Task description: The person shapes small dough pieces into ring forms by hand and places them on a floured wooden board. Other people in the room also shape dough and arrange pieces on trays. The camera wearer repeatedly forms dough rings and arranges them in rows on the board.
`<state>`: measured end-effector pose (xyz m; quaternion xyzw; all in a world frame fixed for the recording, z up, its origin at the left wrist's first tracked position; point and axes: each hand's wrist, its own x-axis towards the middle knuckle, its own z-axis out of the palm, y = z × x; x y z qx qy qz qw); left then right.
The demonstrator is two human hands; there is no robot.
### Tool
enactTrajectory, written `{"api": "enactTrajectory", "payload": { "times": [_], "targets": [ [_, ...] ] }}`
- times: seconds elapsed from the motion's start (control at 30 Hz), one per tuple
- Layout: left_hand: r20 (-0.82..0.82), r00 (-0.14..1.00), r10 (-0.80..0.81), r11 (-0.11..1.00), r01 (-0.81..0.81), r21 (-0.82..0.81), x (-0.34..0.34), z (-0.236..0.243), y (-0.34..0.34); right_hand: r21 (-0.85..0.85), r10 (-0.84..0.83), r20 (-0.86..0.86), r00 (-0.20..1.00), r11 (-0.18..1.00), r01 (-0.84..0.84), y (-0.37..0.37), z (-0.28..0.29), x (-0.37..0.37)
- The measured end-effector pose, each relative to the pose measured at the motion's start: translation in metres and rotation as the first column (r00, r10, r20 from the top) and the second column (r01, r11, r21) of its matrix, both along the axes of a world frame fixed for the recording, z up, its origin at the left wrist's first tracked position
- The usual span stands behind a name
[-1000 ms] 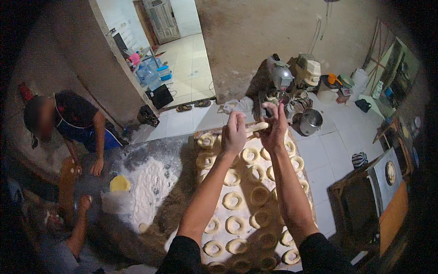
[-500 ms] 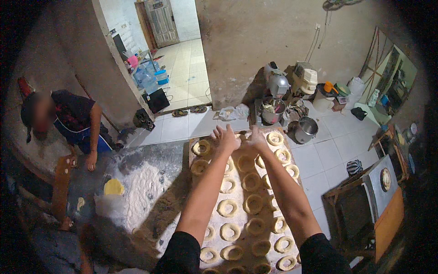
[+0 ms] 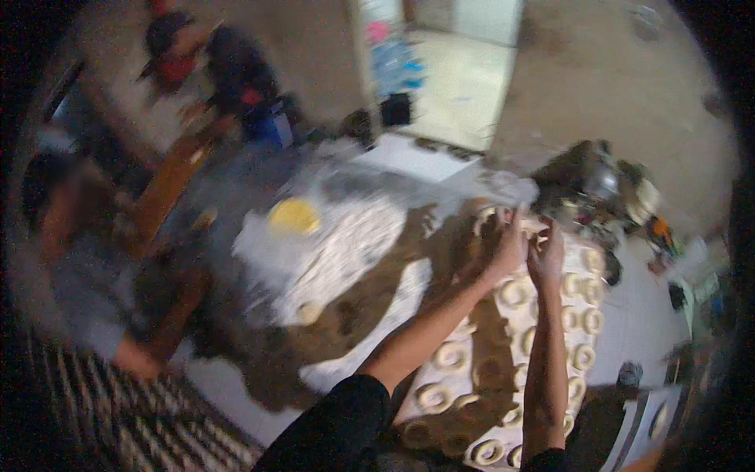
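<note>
My left hand (image 3: 510, 252) and my right hand (image 3: 545, 256) are close together over the far end of a flour-dusted board (image 3: 531, 454) covered with several pale dough rings (image 3: 515, 293). A pale bit of dough (image 3: 532, 225) appears between my fingertips; motion blur hides whether either hand grips it. Left of the board, a dark worktop (image 3: 232, 177) carries a spread of white flour (image 3: 350, 240) and a yellow round piece (image 3: 292, 216) on pale plastic.
Two other people (image 3: 240, 82) (image 3: 94, 259) work at the worktop's left side, near a wooden board (image 3: 169, 197). A striped rack-like surface (image 3: 134, 417) lies at the lower left. Mixers and pots (image 3: 602, 185) stand beyond the dough board, beside a doorway (image 3: 456, 94).
The view has swung left, blurring everything and bringing both co-workers further into sight. My hands, earlier raised with a dough strip, then lowered to the board, remain together at its far end.
</note>
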<state>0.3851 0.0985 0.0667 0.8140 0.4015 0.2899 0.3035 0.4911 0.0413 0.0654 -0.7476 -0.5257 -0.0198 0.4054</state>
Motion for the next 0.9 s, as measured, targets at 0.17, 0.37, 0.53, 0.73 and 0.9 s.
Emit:
{"api": "enactTrajectory", "payload": {
  "times": [0.17,0.37,0.53,0.73,0.9],
  "targets": [
    [0.157,0.923,0.352,0.913,-0.302,-0.275,-0.253,-0.070,-0.051,-0.528,0.478,-0.346,0.807,0.612,-0.589,-0.003,-0.037,-0.195],
    [0.148,0.819,0.554,0.806,-0.483,-0.342,-0.437,-0.126,-0.109,-0.557,0.840,0.174,0.514,0.514,-0.653,0.024,-0.103,-0.371],
    [0.073,0.845,0.529,0.726,-0.407,-0.555,-0.453,-0.134,-0.094,-0.642,0.737,-0.335,0.587,0.278,-0.715,0.031,-0.038,-0.395],
    [0.396,0.814,0.425,0.814,-0.152,-0.561,-0.463,-0.023,-0.076,0.051,0.371,-0.912,0.173,0.522,-0.851,-0.002,0.006,-0.392],
    [0.476,0.853,0.212,0.889,0.033,-0.456,-0.467,-0.008,-0.062,-0.081,0.448,-0.714,0.538,0.710,-0.699,-0.017,0.023,-0.405]
  ]
}}
